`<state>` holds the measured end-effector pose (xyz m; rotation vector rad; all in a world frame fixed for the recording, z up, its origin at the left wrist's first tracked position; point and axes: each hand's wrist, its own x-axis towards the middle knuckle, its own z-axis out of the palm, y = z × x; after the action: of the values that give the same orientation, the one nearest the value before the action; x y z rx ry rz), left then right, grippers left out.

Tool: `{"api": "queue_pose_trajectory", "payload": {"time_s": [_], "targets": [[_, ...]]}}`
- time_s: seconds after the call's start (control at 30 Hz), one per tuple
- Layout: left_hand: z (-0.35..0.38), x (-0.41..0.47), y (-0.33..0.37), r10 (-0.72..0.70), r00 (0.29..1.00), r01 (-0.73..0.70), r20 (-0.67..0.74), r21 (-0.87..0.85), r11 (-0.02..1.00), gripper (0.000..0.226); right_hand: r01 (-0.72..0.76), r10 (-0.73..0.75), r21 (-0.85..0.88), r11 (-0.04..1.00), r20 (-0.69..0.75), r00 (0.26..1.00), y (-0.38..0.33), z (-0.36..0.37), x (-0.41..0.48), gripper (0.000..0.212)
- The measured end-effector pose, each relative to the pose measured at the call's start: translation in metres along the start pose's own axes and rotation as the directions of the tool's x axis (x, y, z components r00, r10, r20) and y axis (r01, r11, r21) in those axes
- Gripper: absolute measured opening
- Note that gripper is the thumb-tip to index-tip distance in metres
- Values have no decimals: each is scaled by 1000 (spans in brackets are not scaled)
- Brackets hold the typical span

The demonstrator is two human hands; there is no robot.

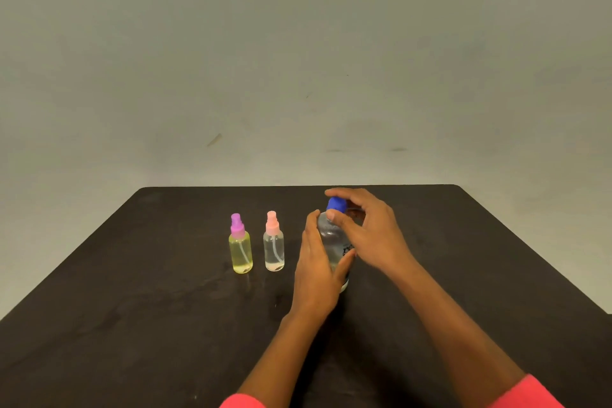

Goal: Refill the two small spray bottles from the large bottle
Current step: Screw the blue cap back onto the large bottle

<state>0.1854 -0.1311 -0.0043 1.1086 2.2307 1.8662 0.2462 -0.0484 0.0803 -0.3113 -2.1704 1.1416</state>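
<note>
A large clear bottle (333,238) with a blue cap (336,204) stands upright on the dark table (132,291). My left hand (318,272) grips its body from the left side. My right hand (364,228) pinches the blue cap from above and the right. To the left stand two small spray bottles, both upright with their spray tops on: a yellow-tinted one with a purple top (240,248) and a clear one with a pink top (274,247). The two small bottles stand apart from the hands.
The table's far edge meets a plain grey wall (298,76). The table's right edge runs diagonally at the right (546,258). Bare dark tabletop lies to the left of the spray bottles and in front of them.
</note>
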Motion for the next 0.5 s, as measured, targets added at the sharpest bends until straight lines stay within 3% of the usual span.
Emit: {"api": "queue_pose_trajectory", "payload": {"time_s": [0.23,0.5], "targets": [[-1,-1,1,15,1000,-15,6,-7,1000,79,-21,21,-8,1000,46,999,0,5,0,34],[-2,-4,7,9,1000,-9,3,-23,1000,81,-109,117,45,993,-239,964,1,26,1,28]]}}
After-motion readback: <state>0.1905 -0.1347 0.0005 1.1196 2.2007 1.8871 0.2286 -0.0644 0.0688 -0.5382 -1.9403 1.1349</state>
